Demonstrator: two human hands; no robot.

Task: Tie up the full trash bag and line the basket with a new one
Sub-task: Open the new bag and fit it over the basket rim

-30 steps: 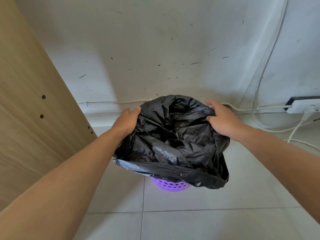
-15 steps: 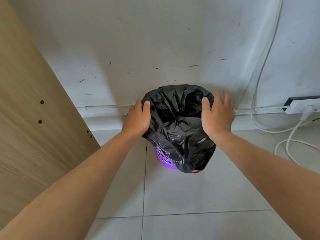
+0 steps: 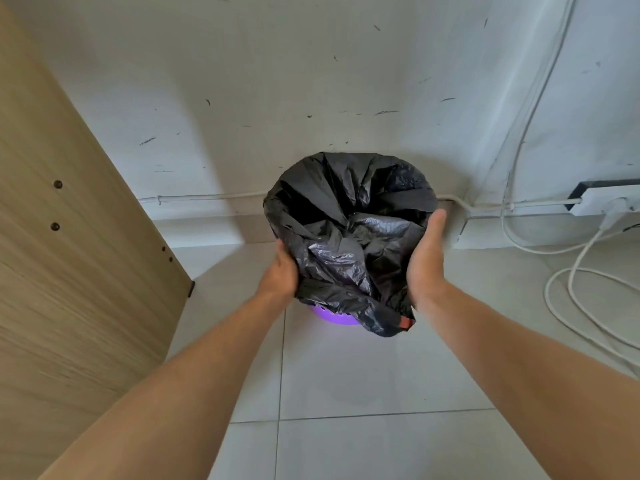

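A black trash bag (image 3: 349, 216) lines a purple perforated basket (image 3: 332, 315) that stands on the tiled floor by the wall. The bag's mouth is spread wide over the rim, and a loose flap with a red tab (image 3: 405, 322) hangs down the near side. My left hand (image 3: 282, 271) lies against the bag's near left edge, its fingers hidden behind the plastic. My right hand (image 3: 426, 258) presses flat against the bag's right side with straight fingers. Only a sliver of the basket shows below the bag.
A wooden cabinet panel (image 3: 69, 271) stands close on the left. A white power strip (image 3: 609, 202) sits by the wall at the right, with white cables (image 3: 568, 292) looping over the floor. Pale floor tiles (image 3: 346, 393) lie in front of the basket.
Both hands have slid from the far sides of the bag down to its near sides. The bag's mouth is now spread wider over the rim. The view has pulled back a little.
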